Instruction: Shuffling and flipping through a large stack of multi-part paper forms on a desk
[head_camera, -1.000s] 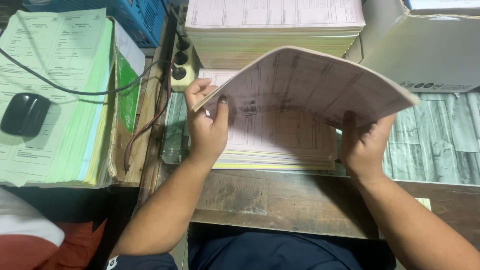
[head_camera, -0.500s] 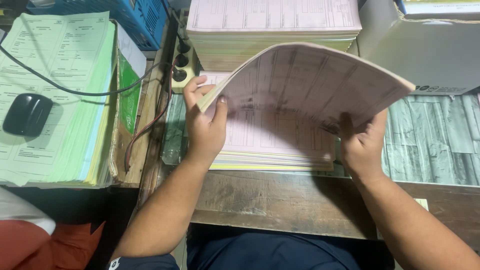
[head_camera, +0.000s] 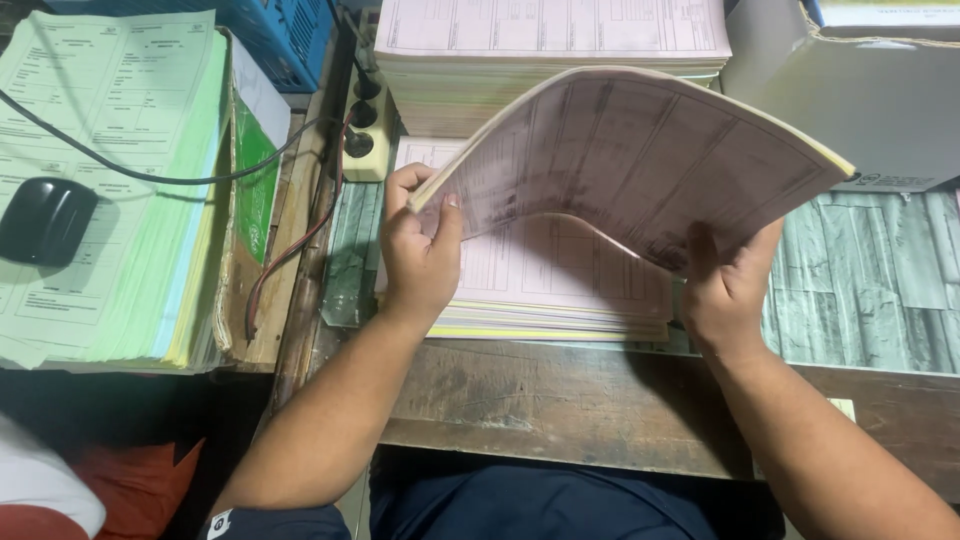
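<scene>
Both my hands hold up a thick bundle of pink printed forms (head_camera: 640, 160), bent into an arch above a flat stack of the same forms (head_camera: 560, 290) on the desk. My left hand (head_camera: 420, 250) grips the bundle's left corner, thumb on its underside. My right hand (head_camera: 725, 290) holds the bundle from below near its lower right part. The lifted sheets hide the far half of the flat stack.
A taller pile of pink forms (head_camera: 550, 50) stands behind. A grey cardboard box (head_camera: 860, 110) sits at the right, a green form stack (head_camera: 110, 170) with a black mouse (head_camera: 45, 220) at the left, a power strip (head_camera: 365, 125) with cables between. Worn wooden desk edge (head_camera: 560, 410) runs in front.
The lifted bundle has risen a little and curved more, showing more of the flat stack beneath. Both hands keep their grip.
</scene>
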